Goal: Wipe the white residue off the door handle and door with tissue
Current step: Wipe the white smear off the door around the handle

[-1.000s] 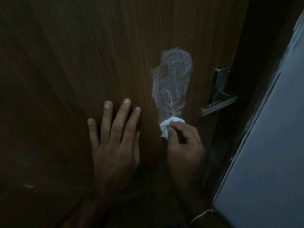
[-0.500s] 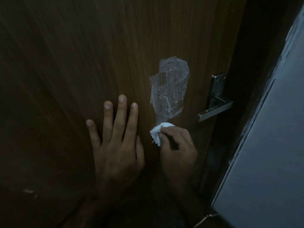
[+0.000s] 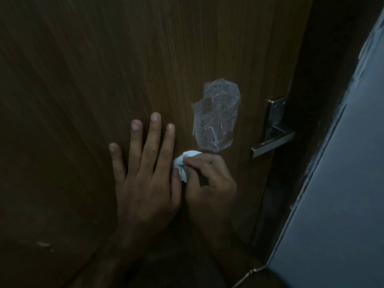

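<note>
A dark brown wooden door (image 3: 104, 69) fills most of the view. A patch of white residue (image 3: 216, 115) is smeared on it, just left of the metal lever handle (image 3: 272, 142). My right hand (image 3: 209, 181) pinches a crumpled white tissue (image 3: 182, 163) against the door, just below the patch's lower edge. My left hand (image 3: 145, 169) lies flat on the door with straight fingers, right beside the tissue.
The door's edge and a dark gap (image 3: 307, 121) run down the right of the handle. A pale grey wall or panel (image 3: 342, 183) fills the right side. A small white fleck (image 3: 43, 244) marks the door at lower left.
My right hand has slid the tissue down and left, off the bottom of the residue toward my left hand. The patch's lower tail is gone. My left hand stays flat on the door.
</note>
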{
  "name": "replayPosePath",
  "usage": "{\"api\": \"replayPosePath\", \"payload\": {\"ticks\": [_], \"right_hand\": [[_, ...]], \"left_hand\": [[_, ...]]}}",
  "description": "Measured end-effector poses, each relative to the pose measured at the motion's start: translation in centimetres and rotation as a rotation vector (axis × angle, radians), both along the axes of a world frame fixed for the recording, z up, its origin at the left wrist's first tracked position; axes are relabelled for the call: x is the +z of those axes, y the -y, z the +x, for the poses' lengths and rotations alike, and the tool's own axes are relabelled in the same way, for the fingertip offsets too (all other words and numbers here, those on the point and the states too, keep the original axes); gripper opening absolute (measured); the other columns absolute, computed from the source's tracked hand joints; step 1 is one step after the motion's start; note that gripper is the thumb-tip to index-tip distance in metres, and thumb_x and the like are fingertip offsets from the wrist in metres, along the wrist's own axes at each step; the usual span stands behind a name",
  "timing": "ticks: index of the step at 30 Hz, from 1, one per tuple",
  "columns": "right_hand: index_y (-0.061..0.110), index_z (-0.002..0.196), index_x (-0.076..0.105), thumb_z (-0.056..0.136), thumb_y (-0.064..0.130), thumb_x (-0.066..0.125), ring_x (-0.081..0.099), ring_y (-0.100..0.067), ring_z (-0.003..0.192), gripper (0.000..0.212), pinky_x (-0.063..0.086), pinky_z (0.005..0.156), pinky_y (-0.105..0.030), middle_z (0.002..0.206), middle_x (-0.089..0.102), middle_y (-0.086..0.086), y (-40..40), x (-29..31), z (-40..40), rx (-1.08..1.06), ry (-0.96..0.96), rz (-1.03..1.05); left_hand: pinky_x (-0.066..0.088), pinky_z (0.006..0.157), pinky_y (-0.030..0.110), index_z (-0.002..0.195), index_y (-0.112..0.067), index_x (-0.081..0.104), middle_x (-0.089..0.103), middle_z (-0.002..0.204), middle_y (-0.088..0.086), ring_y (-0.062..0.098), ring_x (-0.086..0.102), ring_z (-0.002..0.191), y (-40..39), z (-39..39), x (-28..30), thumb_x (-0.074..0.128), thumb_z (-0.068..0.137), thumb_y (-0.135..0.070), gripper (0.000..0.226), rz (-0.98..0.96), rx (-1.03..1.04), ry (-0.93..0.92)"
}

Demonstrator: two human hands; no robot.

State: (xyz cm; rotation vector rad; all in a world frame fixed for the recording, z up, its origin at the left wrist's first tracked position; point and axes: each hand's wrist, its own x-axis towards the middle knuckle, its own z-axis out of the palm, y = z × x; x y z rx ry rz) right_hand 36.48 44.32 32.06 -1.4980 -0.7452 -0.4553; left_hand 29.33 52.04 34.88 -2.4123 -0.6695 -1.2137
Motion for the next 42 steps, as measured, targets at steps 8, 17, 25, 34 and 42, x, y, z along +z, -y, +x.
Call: {"api": "replayPosePath", "payload": {"ticks": [8,17,25,34,42], "right_hand": [[0.010,0.105,0.073,0.085,-0.004,0.068,0.063,-0.015,0.102,0.024,0.053,0.091,-0.029,0.108,0.067,-0.006,-0.8,1.5,0.4,0.021,0.148,0.007],[0.005,0.105,0.073,0.084,-0.008,0.068,0.062,-0.014,0.103,0.025,0.052,0.090,-0.024,0.108,0.066,-0.005,-0.6,4.5,2.0,-0.009,0.220,0.063],[0.006,0.104,0.073,0.086,-0.005,0.067,0.062,-0.013,0.100,0.021,0.054,0.086,-0.028,0.106,0.066,-0.004,-0.8,5.7,2.1,-0.009,0.205,0.081],[0.007,0.102,0.074,0.083,-0.007,0.069,0.063,-0.015,0.099,0.023,0.056,0.083,-0.031,0.107,0.066,-0.004,0.5,1.6,1.7,-0.032,0.127,-0.031],[0.005,0.106,0.073,0.079,-0.012,0.071,0.060,-0.019,0.106,0.033,0.045,0.094,-0.015,0.113,0.065,-0.006,0.9,0.9,2.8,-0.029,0.262,-0.094]], "left_hand": [[-0.013,0.120,0.049,0.157,-0.014,0.015,-0.001,0.166,0.002,0.022,-0.008,0.153,0.4,0.1,1.0,0.055,0.089,-0.037,0.083,-0.056,-0.004,-0.013],[-0.014,0.120,0.045,0.157,-0.016,0.016,-0.001,0.166,0.002,0.022,-0.004,0.153,0.0,-0.3,1.9,0.055,0.085,-0.036,0.085,-0.018,-0.014,-0.052],[-0.015,0.120,0.045,0.157,-0.015,0.018,0.001,0.166,0.002,0.021,-0.004,0.153,0.1,-0.1,2.5,0.054,0.084,-0.037,0.084,-0.008,0.000,-0.056],[-0.012,0.121,0.046,0.157,-0.014,0.019,0.003,0.166,0.003,0.023,-0.001,0.153,0.0,-0.2,2.7,0.054,0.083,-0.034,0.084,0.014,0.005,-0.063],[-0.013,0.121,0.046,0.157,-0.015,0.018,0.003,0.166,0.003,0.023,-0.002,0.153,0.2,-0.2,2.7,0.055,0.083,-0.034,0.085,-0.004,0.002,-0.058]]}}
